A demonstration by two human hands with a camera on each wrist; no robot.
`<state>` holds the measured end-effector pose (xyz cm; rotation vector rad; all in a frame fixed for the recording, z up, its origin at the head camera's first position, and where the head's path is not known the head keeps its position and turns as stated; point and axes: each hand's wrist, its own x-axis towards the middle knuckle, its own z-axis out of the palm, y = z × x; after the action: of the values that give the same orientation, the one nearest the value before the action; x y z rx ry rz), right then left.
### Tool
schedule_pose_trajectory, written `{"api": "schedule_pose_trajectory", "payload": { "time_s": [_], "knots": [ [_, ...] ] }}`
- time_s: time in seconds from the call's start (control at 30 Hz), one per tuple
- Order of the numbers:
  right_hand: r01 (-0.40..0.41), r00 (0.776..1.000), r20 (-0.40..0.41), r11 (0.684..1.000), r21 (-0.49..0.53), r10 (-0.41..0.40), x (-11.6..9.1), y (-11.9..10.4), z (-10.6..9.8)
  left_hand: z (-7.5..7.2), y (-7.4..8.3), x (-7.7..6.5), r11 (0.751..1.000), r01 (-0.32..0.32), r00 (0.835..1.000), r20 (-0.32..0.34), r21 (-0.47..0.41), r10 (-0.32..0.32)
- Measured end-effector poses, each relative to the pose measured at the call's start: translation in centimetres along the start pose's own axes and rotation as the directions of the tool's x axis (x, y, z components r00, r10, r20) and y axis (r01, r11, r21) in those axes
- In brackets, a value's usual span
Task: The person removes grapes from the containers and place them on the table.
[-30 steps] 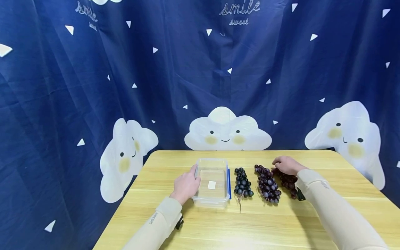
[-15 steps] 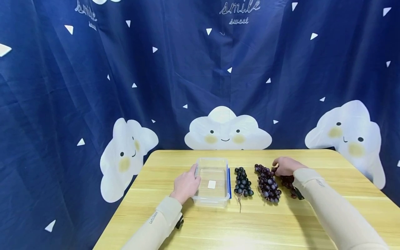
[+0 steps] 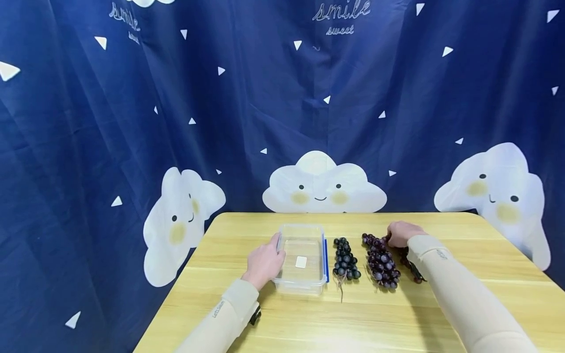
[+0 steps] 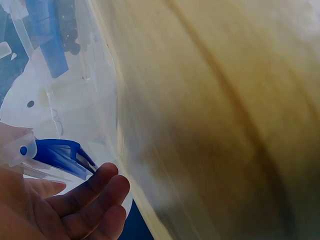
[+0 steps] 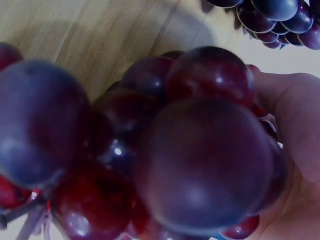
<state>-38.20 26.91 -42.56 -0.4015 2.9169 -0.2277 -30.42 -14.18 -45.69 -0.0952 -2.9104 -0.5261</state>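
Observation:
In the head view my left hand [image 3: 265, 262] holds the left side of a clear plastic food container [image 3: 302, 289]. The left wrist view shows several fingers [image 4: 95, 202] loosely bent beside the container's blue clip [image 4: 62, 155]. My right hand [image 3: 403, 234] grips the upper end of the rightmost bunch of dark red grapes [image 3: 416, 274], partly hidden under the hand and sleeve. Close up in the right wrist view, these grapes [image 5: 205, 165] fill the middle, with the thumb side of the hand at the right.
Between container and right hand lie a bunch of black grapes [image 3: 346, 260] with a trailing stem and a bunch of purple grapes [image 3: 381, 262]. Everything stands on a light wooden table [image 3: 309, 323]. A dark blue curtain [image 3: 247, 98] with clouds hangs behind.
My right hand has closed around the top of the rightmost grape bunch, and its forearm has shifted slightly left. The left hand and the container stay in place.

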Motion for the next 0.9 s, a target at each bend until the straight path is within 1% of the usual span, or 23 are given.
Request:
{"api": "schedule_pose_trajectory", "payload": {
  "time_s": [0.17, 0.4, 0.67, 0.9],
  "knots": [
    [-0.060, 0.998, -0.012, 0.998, -0.014, 0.060, 0.02, 0.22, -0.11, -0.01, 0.11, 0.07, 1.000, -0.003, 1.000, 0.002, 0.002, 0.003],
    [-0.143, 0.989, -0.049, 0.990, -0.013, 0.143, 0.48, 0.17, 0.00, 0.09, -0.04, 0.07, 1.000, 0.004, 1.000, 0.014, -0.003, -0.004],
    [-0.136, 0.990, -0.030, 0.991, -0.018, 0.135, 0.46, -0.24, -0.18, 0.04, -0.07, 0.03, 1.000, 0.022, 1.000, -0.011, 0.015, -0.022],
    [-0.145, 0.988, -0.057, 0.989, -0.008, 0.144, -0.02, 0.14, -0.12, 0.04, 0.10, 0.09, 1.000, 0.013, 1.000, -0.008, 0.020, -0.013]
  ]
}}
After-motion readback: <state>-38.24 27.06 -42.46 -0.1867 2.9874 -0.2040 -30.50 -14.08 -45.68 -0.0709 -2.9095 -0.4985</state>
